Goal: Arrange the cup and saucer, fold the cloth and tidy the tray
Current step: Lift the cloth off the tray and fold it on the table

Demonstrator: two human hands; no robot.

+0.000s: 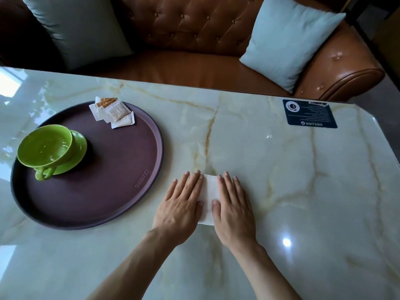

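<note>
A folded white cloth (209, 192) lies flat on the marble table (281, 169), right of the tray. My left hand (180, 206) presses its left part with straight fingers. My right hand (232, 210) lies flat on its right part. Only a narrow strip of cloth shows between them. A green cup (44, 148) stands on a green saucer (79, 149) at the left of the round dark purple tray (121, 182), its handle pointing toward me. Several paper sachets (113, 112) lie at the tray's far rim.
A dark blue card (309, 114) lies near the table's far right corner. Behind the table stands a brown leather sofa (194, 40) with two pale cushions (287, 42).
</note>
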